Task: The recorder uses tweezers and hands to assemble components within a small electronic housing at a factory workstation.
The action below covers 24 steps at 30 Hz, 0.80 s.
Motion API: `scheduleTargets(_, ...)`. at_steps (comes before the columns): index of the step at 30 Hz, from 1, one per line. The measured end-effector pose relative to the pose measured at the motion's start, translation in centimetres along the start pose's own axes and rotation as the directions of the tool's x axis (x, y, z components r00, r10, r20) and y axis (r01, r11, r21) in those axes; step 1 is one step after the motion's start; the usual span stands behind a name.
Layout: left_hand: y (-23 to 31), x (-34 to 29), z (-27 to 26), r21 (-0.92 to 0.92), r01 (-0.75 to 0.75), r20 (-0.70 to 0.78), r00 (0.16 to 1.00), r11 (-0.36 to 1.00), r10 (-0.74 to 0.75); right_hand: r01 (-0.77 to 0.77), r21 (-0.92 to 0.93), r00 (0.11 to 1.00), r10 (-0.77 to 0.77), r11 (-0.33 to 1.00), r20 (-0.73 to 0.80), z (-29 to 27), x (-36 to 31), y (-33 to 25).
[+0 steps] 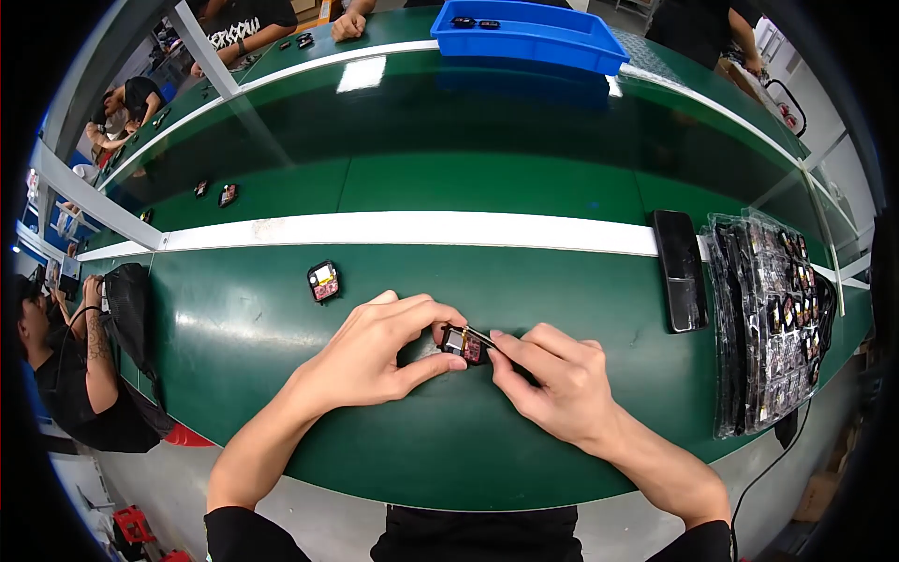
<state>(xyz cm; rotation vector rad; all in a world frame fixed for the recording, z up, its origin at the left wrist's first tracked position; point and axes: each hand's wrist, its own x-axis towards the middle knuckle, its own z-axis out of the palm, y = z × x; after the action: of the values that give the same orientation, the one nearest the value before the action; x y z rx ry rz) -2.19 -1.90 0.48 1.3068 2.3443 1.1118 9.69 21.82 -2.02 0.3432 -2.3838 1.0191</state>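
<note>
Near the middle of the green bench, my left hand (pixel 373 354) pinches a small black device housing (pixel 455 354) between thumb and fingers. A red circuit board and a pale square part show inside its open face. My right hand (pixel 560 382) closes round a thin dark tool (pixel 480 335) that looks like tweezers. Its tip reaches over the upper edge of the housing; whether it grips a part there is too small to tell. A second small housing (pixel 324 281), also with a red board and a pale part, lies on the bench beyond my left hand.
To the right, a black phone (pixel 681 272) lies across the white rail (pixel 421 228), beside stacked clear plastic trays (pixel 770 323) of small parts. Behind the rail are more housings (pixel 228 195) and a blue bin (pixel 534 42). A person (pixel 70 375) sits at the left; others work across the bench.
</note>
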Motion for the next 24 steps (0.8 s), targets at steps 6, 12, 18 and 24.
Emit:
scheduleTargets(6, -0.7, 0.1, -0.9, -0.125, 0.051, 0.076, 0.996, 0.991, -0.042, -0.177, 0.18, 0.984, 0.168, 0.968, 0.061, -0.6, 0.5, -0.3)
scheduleTargets(12, -1.2, 0.3, -1.3, -0.173, 0.046, 0.149, 0.989, 0.984, -0.02, -0.313, 0.295, 0.948, 0.275, 0.903, 0.161, -1.2, 0.8, -0.1)
scheduleTargets(18, -1.2, 0.4, -1.6, -0.138, 0.051, 0.171, 0.985, 0.989, -0.027, -0.299, 0.293, 0.95, 0.254, 0.908, 0.183, -1.2, 0.8, 0.0)
scheduleTargets(24, -1.1, 0.5, -1.5, -0.124, 0.035, 0.166, 0.986, 0.992, -0.014, -0.291, 0.271, 0.951, 0.246, 0.917, 0.187, -1.1, 0.8, 0.1)
